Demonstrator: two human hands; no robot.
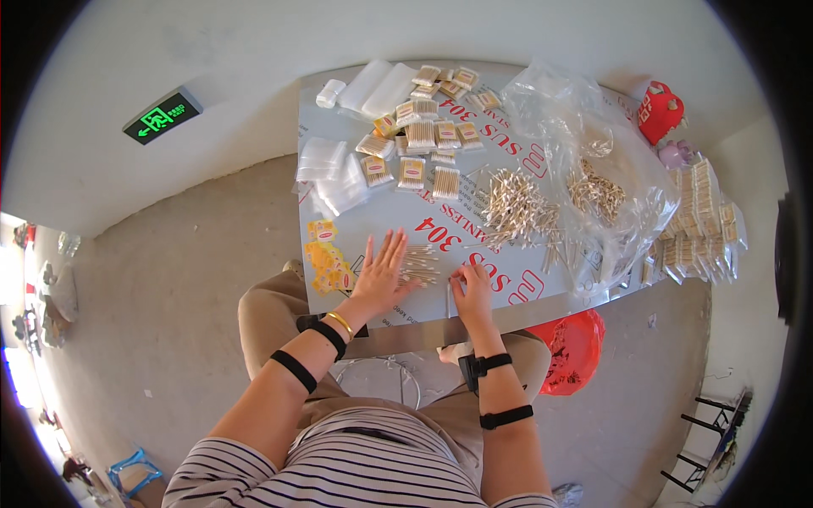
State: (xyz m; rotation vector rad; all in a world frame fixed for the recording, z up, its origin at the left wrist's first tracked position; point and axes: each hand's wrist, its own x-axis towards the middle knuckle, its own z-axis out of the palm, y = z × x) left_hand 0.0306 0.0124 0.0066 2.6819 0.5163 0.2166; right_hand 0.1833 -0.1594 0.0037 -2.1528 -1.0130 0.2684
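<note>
My left hand point(382, 278) lies flat on the metal-topped table, fingers stretched out, beside a small row of cotton swabs point(420, 264). Its palm edge and thumb touch or partly cover the near swabs. To the right of that row, my right hand point(472, 293) is closed in a pinch near the table's front edge. A thin pale stick, apparently a single cotton swab point(449, 300), shows at its fingertips. Yellow printed cards point(329, 266) lie in a loose pile left of my left hand. Beyond my right hand is a big heap of loose cotton swabs point(517, 207).
Packed swab bags point(412, 172) and clear empty bags point(342, 179) lie farther back. A large clear plastic bag point(622, 212) with swabs covers the right side. Stacked packs point(699, 220) stand at the right edge. A red plastic-lined bin point(573, 356) is under the front right edge.
</note>
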